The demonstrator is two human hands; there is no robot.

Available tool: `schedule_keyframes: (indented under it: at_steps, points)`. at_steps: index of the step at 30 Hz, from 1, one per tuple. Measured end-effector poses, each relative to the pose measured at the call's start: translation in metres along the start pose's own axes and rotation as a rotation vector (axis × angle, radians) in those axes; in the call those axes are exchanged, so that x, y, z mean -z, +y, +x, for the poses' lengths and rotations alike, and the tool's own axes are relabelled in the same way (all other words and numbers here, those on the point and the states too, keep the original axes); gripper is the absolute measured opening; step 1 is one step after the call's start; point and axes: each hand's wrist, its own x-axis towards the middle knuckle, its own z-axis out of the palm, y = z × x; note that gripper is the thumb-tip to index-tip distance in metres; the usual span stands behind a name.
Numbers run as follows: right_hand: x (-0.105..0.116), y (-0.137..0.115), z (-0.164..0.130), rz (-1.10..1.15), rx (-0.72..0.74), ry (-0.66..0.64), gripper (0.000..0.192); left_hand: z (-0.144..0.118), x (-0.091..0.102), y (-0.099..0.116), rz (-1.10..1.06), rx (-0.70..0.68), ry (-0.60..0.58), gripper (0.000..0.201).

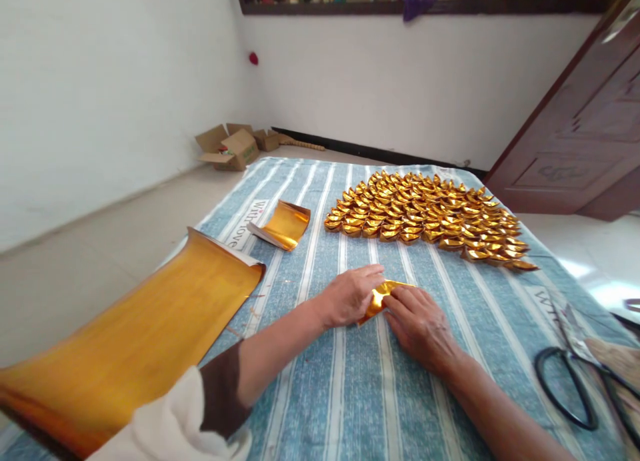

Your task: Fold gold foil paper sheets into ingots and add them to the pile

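Note:
A small piece of shiny gold foil paper (379, 300), partly folded, lies on the striped blue cloth in front of me. My left hand (353, 296) grips its left side, fingers together and bent over the edge. On the right side, my right hand (419, 320) holds the paper with curled fingers, the thumb tip hidden. Beyond both hands stand many folded gold paper ingots (425, 211) in close rows. A short stack of gold foil sheets (286, 224), curled at the ends, rests to the left of them.
A long sheet of gold foil (145, 334) spreads along the left edge of the cloth-covered table (320, 394). Black-handled scissors (565, 388) lie at the right edge. Cardboard boxes (233, 148) sit on the floor by the far wall. A brown door (575, 114) stands at right.

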Motion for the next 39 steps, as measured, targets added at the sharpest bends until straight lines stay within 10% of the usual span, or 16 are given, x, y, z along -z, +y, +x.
schedule_keyframes:
  at_steps: [9, 39]
  points:
    - [-0.002, -0.002, -0.003, -0.122, 0.074, -0.104, 0.015, -0.061, 0.013, 0.02, 0.063, 0.027, -0.01, 0.019]
    - [-0.006, -0.014, -0.002, -0.204, 0.018, -0.071, 0.016, -0.056, -0.001, 0.01, -0.038, 0.119, 0.155, 0.015]
